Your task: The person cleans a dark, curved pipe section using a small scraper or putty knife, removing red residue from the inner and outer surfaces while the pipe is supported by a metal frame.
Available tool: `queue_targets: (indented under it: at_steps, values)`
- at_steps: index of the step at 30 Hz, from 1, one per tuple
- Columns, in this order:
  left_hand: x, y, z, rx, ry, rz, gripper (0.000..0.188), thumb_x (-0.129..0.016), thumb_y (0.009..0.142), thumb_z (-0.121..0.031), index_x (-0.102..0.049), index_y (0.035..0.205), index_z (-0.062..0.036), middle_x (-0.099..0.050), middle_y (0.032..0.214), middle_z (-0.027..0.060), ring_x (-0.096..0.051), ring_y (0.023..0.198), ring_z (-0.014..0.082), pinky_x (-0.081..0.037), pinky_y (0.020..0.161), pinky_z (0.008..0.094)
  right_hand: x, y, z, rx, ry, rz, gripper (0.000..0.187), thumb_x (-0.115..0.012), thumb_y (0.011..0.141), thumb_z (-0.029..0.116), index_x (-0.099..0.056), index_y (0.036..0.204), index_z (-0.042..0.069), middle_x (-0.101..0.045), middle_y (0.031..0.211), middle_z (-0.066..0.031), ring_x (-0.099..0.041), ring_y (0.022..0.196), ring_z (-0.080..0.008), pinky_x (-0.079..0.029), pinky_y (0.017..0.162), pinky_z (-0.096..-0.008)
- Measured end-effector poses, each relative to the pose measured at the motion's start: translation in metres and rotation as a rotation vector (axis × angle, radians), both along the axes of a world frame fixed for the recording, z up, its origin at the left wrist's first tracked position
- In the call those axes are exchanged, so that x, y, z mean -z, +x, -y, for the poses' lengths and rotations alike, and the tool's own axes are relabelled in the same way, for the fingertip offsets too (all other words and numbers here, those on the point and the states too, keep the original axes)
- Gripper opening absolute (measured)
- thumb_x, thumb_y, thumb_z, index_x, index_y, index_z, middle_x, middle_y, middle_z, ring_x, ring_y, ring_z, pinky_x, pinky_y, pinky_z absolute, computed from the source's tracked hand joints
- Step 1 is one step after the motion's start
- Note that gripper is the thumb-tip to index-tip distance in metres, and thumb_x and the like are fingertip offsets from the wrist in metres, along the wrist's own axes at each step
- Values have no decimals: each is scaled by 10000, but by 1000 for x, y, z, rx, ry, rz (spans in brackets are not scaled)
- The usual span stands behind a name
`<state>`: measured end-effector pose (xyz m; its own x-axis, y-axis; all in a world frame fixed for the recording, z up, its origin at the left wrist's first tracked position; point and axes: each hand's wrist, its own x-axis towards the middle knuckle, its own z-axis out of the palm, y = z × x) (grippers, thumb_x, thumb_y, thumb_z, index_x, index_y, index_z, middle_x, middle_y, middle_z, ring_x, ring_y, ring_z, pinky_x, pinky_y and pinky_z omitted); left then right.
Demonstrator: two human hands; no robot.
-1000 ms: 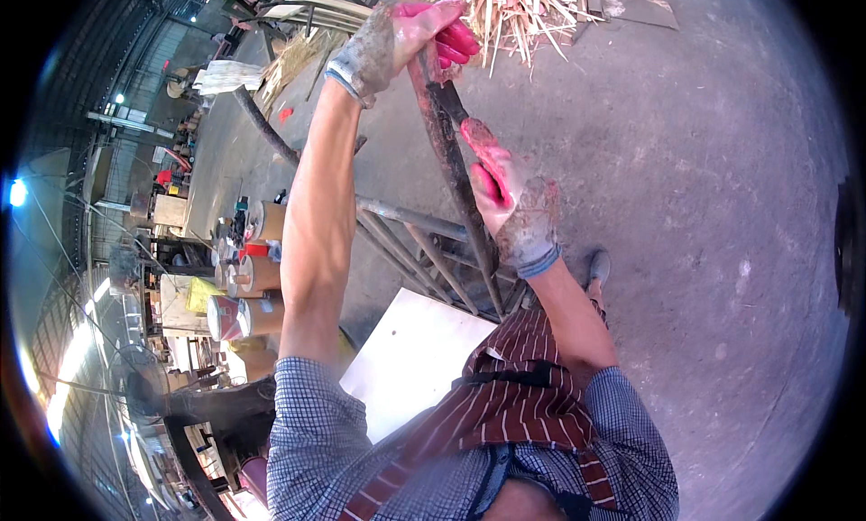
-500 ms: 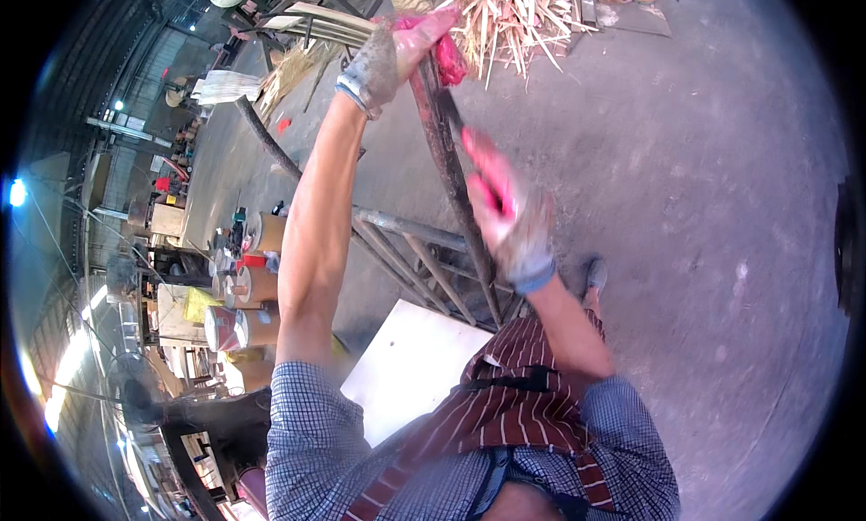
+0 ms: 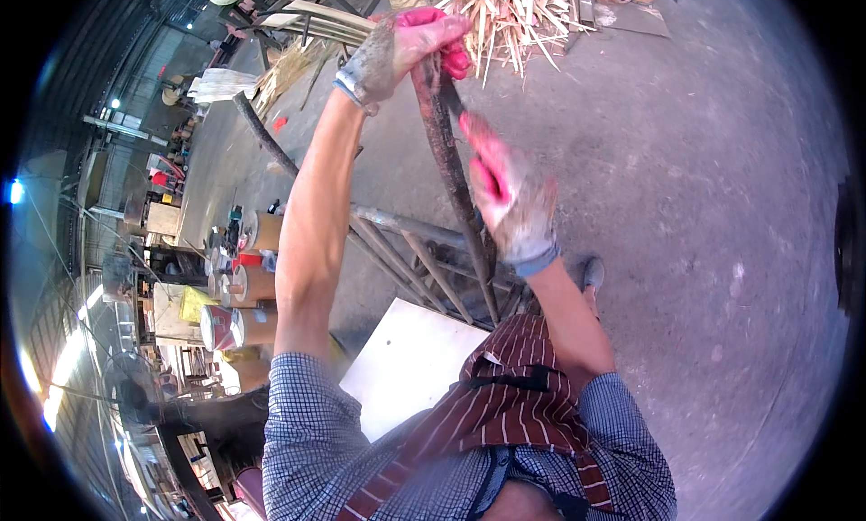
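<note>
My left hand [image 3: 406,47], in a grey and pink work glove, is closed at the top end of a dark, worn post [image 3: 439,142]. Its fingers are pinched together, and what lies between them is too small to make out. Lower and to the right, my right hand [image 3: 510,196], gloved the same way, is closed around a dark, blade-like tool [image 3: 454,101]. The tool's narrow dark end points up toward the left hand, beside the post. Its handle is hidden in the fist.
A heap of split wooden strips [image 3: 510,25] lies on the floor ahead. More strips [image 3: 311,25] rest on a rack at the far left. Below the post are a metal frame [image 3: 406,221] and a white board [image 3: 406,363]. Drums and buckets [image 3: 248,327] stand along the left.
My right hand has risen slightly with the tool, toward the left hand. The left hand stays at the post top, its fingers shifted a little.
</note>
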<state>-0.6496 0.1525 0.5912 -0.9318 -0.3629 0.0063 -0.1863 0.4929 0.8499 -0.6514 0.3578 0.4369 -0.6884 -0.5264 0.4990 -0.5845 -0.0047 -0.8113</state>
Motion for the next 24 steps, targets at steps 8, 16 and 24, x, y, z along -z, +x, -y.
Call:
queue_targets:
  at_steps: [8, 16, 24]
  values:
    - [2, 1, -11, -180, 148, -43, 333, -686, 958, -331, -680, 964, 2, -742, 840, 98, -729, 753, 170, -584, 675, 307, 29, 17, -18, -142, 69, 224, 319, -731, 868, 184, -692, 1166, 77, -705, 1064, -142, -695, 941, -277, -550, 840, -365]
    - [11, -3, -14, -247, 59, -165, 322, -587, 1010, -282, -659, 1114, 14, -752, 976, 109, -718, 872, 185, -560, 775, 301, 36, -12, 39, -413, -291, 588, 505, -705, 905, 121, -539, 1367, 4, -665, 1191, -118, -639, 1028, -196, -518, 900, -336]
    - [-6, 1, -21, -246, 82, -21, 458, -523, 1020, -400, -670, 1113, 23, -748, 1010, 151, -720, 901, 236, -572, 813, 364, 31, -3, 5, -357, -220, 469, 347, -728, 881, 198, -681, 1212, 106, -727, 1000, -151, -717, 828, -304, -563, 733, -379]
